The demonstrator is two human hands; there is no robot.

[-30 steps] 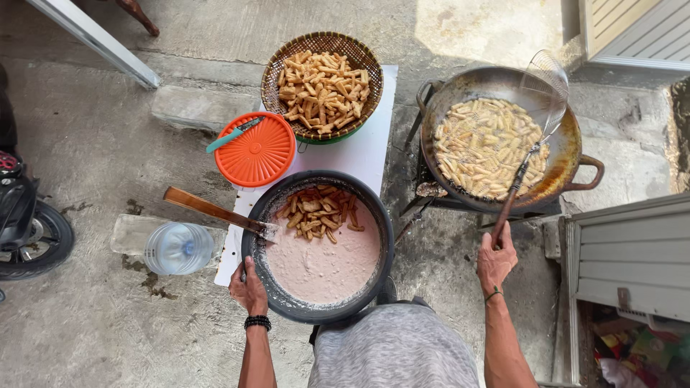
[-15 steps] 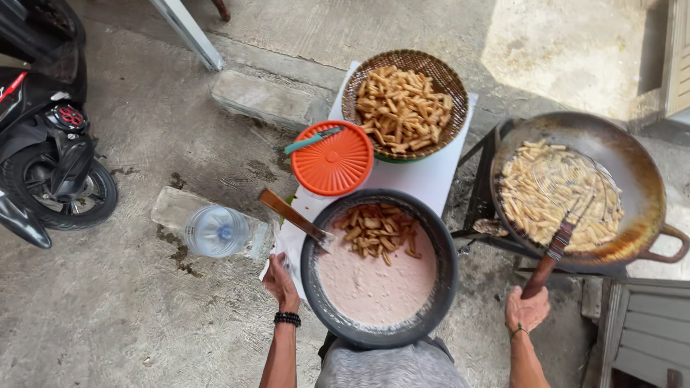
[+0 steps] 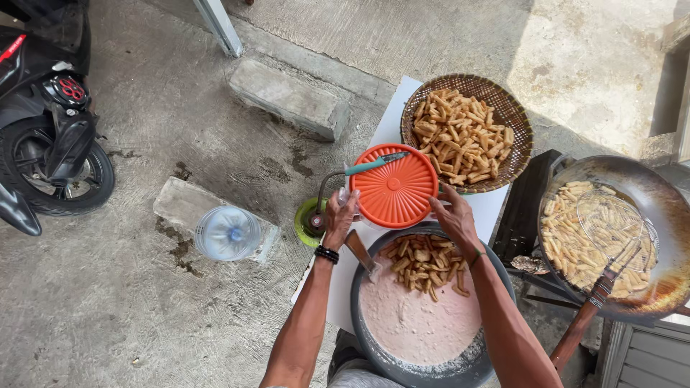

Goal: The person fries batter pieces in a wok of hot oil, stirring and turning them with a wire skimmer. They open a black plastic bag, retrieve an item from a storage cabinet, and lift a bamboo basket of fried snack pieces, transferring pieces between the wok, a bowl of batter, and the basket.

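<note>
Orange ribbed lid (image 3: 394,188) sits on a container between your hands, on the white board (image 3: 402,118) just beyond the grey basin (image 3: 460,366). Your left hand (image 3: 340,215) grips its left edge, fingers curled on the rim; your right hand (image 3: 453,212) presses the right edge, fingers spread, so you clamp it from both sides and keep it level. A teal-handled knife (image 3: 374,165) lies across the lid, so tilting would tip it off. Basin holds pinkish batter with a heap of cut sticks at the far side; a wooden-handled scraper (image 3: 359,251) leans in. Woven basket (image 3: 514,115) holds fried sticks. Wok (image 3: 647,187) at right holds sticks in oil, a wire skimmer (image 3: 618,230) resting in it.
</note>
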